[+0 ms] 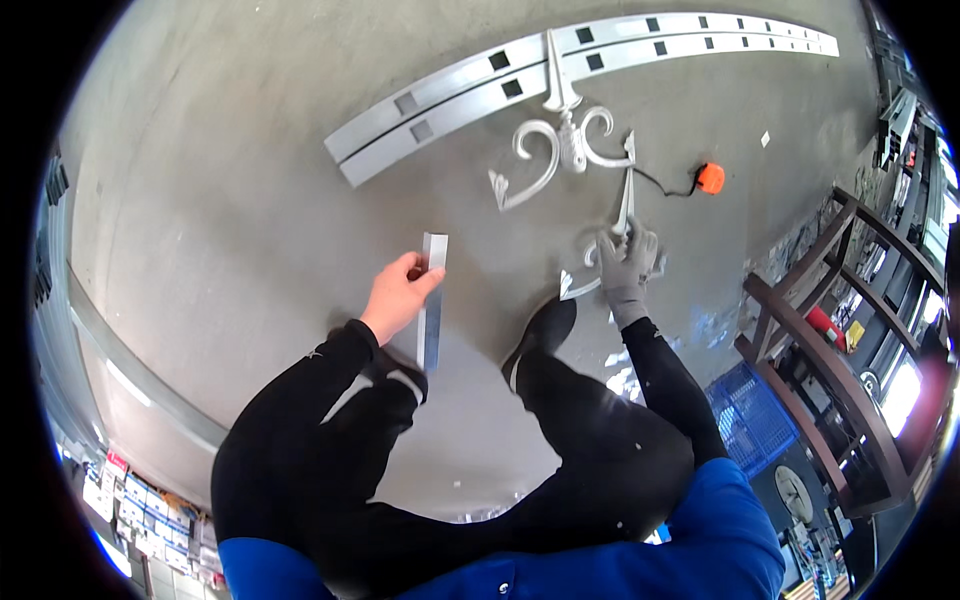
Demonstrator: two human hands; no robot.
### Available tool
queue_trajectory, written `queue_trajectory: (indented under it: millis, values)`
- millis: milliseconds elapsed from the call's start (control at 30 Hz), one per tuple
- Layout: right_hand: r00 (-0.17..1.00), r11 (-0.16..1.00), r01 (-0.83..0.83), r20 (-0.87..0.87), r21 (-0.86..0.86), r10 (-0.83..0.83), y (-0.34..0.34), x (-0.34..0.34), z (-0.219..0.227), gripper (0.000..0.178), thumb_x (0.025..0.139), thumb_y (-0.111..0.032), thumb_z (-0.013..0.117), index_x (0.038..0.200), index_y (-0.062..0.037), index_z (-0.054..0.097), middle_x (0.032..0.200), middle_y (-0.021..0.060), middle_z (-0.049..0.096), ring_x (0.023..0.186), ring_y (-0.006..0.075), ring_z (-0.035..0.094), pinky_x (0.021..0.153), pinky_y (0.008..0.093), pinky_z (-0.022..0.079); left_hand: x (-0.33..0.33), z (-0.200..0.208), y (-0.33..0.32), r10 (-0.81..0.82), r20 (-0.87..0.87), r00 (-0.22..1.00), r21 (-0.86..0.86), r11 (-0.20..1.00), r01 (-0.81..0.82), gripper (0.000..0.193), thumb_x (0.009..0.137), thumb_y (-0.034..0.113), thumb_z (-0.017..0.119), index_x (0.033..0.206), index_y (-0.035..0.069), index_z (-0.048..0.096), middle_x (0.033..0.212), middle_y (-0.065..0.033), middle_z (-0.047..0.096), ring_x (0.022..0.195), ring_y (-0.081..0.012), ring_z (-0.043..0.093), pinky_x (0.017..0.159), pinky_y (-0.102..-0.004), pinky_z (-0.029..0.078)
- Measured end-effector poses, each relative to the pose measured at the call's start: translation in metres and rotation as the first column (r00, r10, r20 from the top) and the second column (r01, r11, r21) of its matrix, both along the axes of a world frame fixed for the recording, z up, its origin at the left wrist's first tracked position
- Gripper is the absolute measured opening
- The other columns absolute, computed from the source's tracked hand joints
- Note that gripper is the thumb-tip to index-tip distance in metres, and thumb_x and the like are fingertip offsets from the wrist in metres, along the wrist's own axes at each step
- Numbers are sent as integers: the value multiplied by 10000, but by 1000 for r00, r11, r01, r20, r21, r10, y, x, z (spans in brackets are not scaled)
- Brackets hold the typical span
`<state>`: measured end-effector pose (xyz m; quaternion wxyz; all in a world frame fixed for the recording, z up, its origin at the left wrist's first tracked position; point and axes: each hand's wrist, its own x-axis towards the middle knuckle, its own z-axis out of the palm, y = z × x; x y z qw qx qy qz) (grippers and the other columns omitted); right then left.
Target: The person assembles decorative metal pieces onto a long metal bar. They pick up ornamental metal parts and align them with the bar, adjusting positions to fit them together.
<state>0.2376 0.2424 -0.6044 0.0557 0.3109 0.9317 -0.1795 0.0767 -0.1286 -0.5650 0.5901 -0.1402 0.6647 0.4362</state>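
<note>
My bare left hand (pixel 398 292) is closed on a short silver metal bar (pixel 431 327), with thumb and fingers on its upper part. The bar stands nearly lengthwise in front of my left shoe. A grey glove covers my right hand (pixel 627 268). Its fingers close around the middle of a silver scroll ornament (pixel 624 204) with a spear point, partly hidden by the glove. Just beyond lies a larger silver spear-and-scroll ornament (pixel 570 146), its tip resting over two long silver rails (pixel 455 100) with square holes. Whether the two ornaments touch, I cannot tell.
An orange tape measure (pixel 710 178) with a dark strap lies on the grey floor (pixel 250 170) to the right. A brown metal frame (pixel 830 330) stands at the right, near a blue crate (pixel 748 415). Long metal stock (pixel 150 375) lies along the left.
</note>
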Motion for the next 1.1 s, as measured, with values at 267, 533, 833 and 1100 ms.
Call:
queue_trajectory:
  millis: [267,533,833,1100]
  values:
    - [982,984,-178,62,-3,178,-8,-193,3,1149,651,-534,905,1549,-18,409,1282,321,550,1228,499,506,1066,576,417,-30,-11,46,-352,-316,881,204,882,426,471,982,380,703,1288,31,624,975,-161,732,847,-240,693,781,-384,547]
    - [921,499,285,88,-818,-380,-2,-153,31,749,828,-464,858,1399,-82,558,1181,123,652,1043,220,664,829,413,594,11,38,65,-157,-202,967,485,841,238,687,902,149,737,1536,67,485,1035,-157,691,780,-189,693,779,-337,559]
    - [708,-148,169,224,-975,-670,-56,-170,67,575,942,-352,808,1336,-22,548,1067,67,669,839,157,723,655,373,660,-39,41,78,-122,-698,706,220,902,373,691,934,110,765,1565,90,485,677,0,529,606,-56,489,630,-238,467]
    - [644,-160,198,251,-967,-723,-69,-177,70,592,881,-426,865,1231,-39,586,943,37,691,716,119,710,591,312,631,-37,31,77,-111,-904,412,94,890,446,664,922,86,774,1529,25,512,796,-40,629,615,-74,508,644,-244,482]
